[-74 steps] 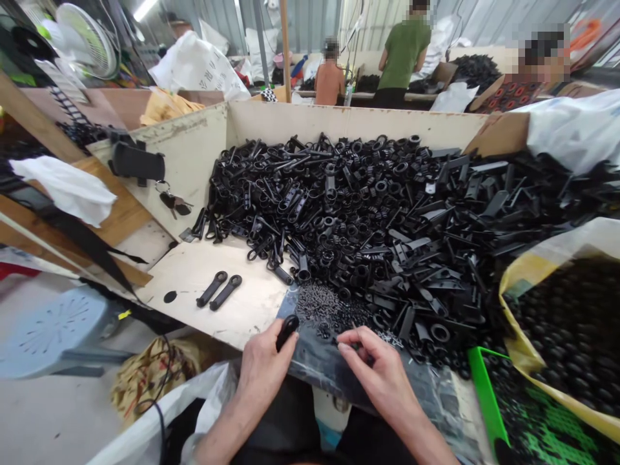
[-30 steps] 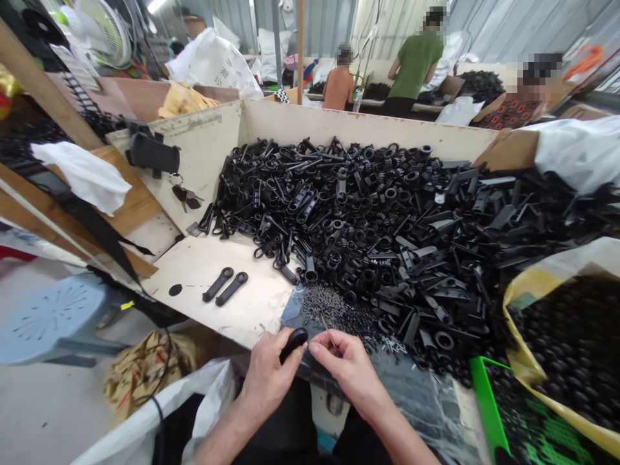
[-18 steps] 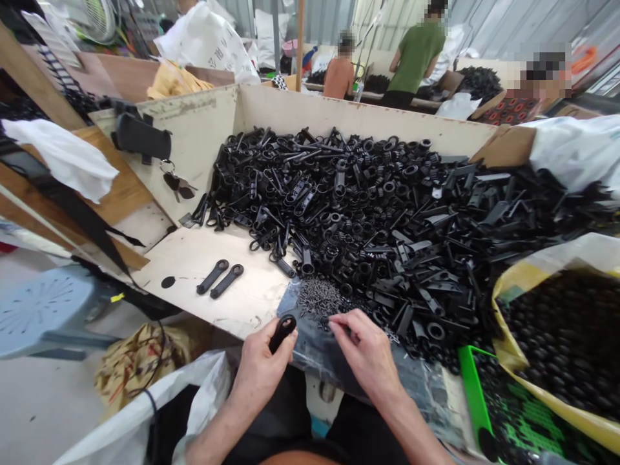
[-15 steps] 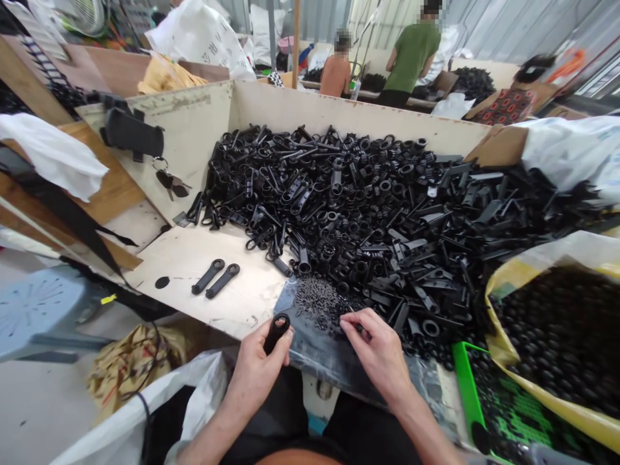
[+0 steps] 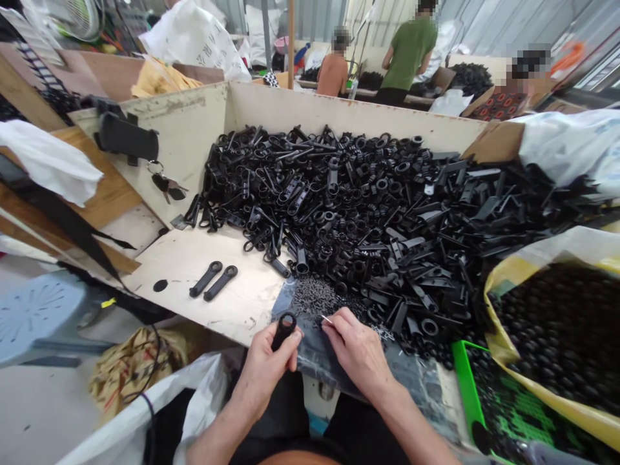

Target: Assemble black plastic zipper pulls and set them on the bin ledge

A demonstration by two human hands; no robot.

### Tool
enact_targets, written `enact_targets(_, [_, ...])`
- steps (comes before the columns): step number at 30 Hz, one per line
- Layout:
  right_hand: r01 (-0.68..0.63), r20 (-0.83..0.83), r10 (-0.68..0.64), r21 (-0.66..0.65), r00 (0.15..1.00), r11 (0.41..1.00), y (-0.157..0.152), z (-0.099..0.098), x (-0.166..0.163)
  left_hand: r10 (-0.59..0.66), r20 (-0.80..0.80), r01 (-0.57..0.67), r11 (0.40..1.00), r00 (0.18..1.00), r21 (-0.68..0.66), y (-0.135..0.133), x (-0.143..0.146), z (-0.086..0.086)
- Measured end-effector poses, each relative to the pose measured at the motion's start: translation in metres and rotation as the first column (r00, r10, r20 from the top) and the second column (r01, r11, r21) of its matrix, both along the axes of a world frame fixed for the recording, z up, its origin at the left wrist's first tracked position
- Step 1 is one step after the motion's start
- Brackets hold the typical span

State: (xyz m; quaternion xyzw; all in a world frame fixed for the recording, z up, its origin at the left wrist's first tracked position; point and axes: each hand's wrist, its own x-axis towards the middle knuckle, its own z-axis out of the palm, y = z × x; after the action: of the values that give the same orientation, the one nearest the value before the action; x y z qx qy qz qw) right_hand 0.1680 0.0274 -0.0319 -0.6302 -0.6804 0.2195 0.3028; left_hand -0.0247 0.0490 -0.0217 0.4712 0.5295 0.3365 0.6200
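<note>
At the near edge of the bench [image 5: 184, 258], the left hand [image 5: 264, 368] has its fingers clenched round a black ring-ended plastic piece [image 5: 283, 328], holding it upright with the ring end on top, just above the bench edge. Just to its right, the right hand [image 5: 356, 352] pinches a thin metal pin [image 5: 327, 319] between thumb and forefinger, the pin's tip pointing toward the ring and close to it, though not touching as far as can be seen. Both hands hover over a dark plastic sheet [image 5: 320, 358], on which a small mound of tiny dark pins [image 5: 312, 298] lies just beyond the fingertips. Behind that, a large heap of black plastic parts [image 5: 378, 206] fills the walled bench. Two more ring-ended pieces [image 5: 213, 281] lie side by side on the bare board to the left, well apart from the hands. To the right stands a yellow-lined sack of round black parts [image 5: 562, 323] beside a green crate [image 5: 464, 387].
</note>
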Motion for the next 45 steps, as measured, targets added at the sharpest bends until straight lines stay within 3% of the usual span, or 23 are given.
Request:
enact_targets(4, [0.013, -0.195, -0.018, -0.026, 0.981, 1.0, -0.006, 0.015, -0.001, -0.07, 0.055, 0.073, 0.996, 0.996, -0.055, -0.003, 0.007, 0.003])
enact_targets(8, [-0.004, -0.464, -0.036, -0.084, 0.885, 0.996, -0.012, 0.024, -0.007, -0.127, 0.059, 0.127, 0.992, 0.99, -0.005, -0.006, 0.01, 0.003])
enact_targets(18, [-0.085, -0.484, -0.003, -0.159, 0.875, 0.984, -0.013, 0.023, -0.003, -0.143, 0.082, 0.145, 0.989, 0.986, -0.021, -0.013, 0.013, 0.006])
enact_targets(22, [-0.09, -0.495, -0.001, -0.161, 0.869, 0.983, -0.014, 0.025, -0.003, -0.123, 0.146, 0.139, 0.985, 0.982, -0.103, -0.014, 0.016, 0.008])
enact_targets(29, [0.0, -0.59, -0.129, -0.213, 0.797, 0.977, -0.025, 0.017, -0.004, -0.023, 0.313, 0.102, 0.966, 0.949, -0.239, -0.017, 0.024, 0.011])
enact_targets(34, [0.094, -0.526, -0.092, -0.023, 0.845, 0.995, -0.032, 0.015, -0.001, 0.087, 0.435, 0.114, 0.903, 0.896, -0.415, -0.017, 0.033, 0.012])
enact_targets(38, [0.069, -0.446, 0.012, 0.165, 0.895, 0.984, -0.039, 0.015, 0.006, 0.143, 0.47, 0.139, 0.846, 0.871, -0.515, -0.016, 0.041, 0.013])
enact_targets(45, [0.049, -0.3, 0.027, 0.244, 0.954, 0.968, -0.045, 0.013, 0.015, 0.234, 0.461, 0.144, 0.748, 0.856, -0.648, -0.021, 0.05, 0.017])
